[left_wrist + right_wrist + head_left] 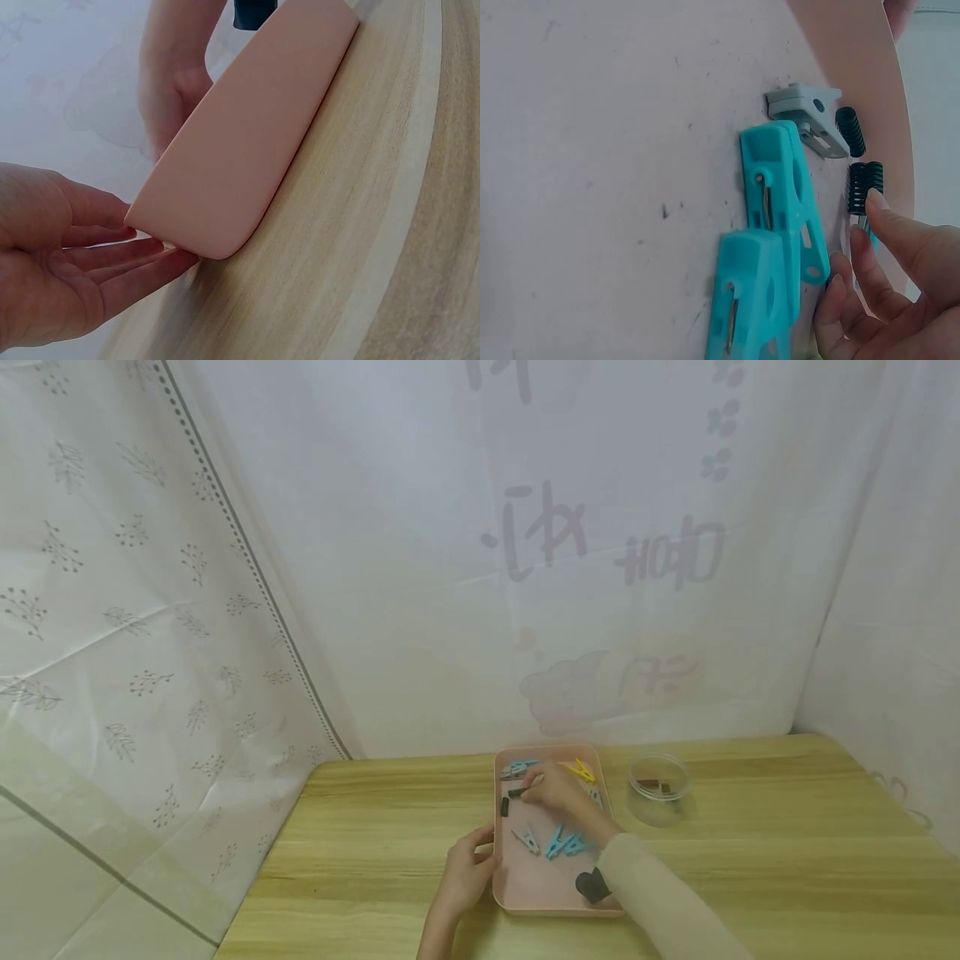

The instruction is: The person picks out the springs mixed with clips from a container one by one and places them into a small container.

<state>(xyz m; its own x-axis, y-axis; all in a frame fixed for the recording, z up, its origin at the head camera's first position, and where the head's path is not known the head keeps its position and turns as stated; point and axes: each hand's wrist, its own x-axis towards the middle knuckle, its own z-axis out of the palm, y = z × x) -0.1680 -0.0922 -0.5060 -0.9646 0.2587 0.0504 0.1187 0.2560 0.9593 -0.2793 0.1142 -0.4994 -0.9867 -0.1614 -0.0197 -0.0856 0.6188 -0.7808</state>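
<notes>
My left hand point(467, 872) holds the left side of a pink tray point(536, 893), with thumb and fingertips point(176, 261) on its edge. Over the tray's far part, my right hand point(558, 789) has its thumb and fingertips at black coil springs point(857, 187), and it pinches one there. Another black spring point(850, 131) lies close by along the tray wall. Blue clothespins point(761, 292) and a grey clothespin point(806, 116) lie on the tray floor. A yellow clothespin point(581, 771) rests near the far right corner. Part of the tray is hidden under my right arm.
A round clear container point(656, 806) with small reddish-brown pieces stands right of the tray. A black object point(592, 887) shows at the tray's near right, partly behind the sleeve. The wooden table point(360, 852) meets pale curtains point(420, 610) at the back and sides.
</notes>
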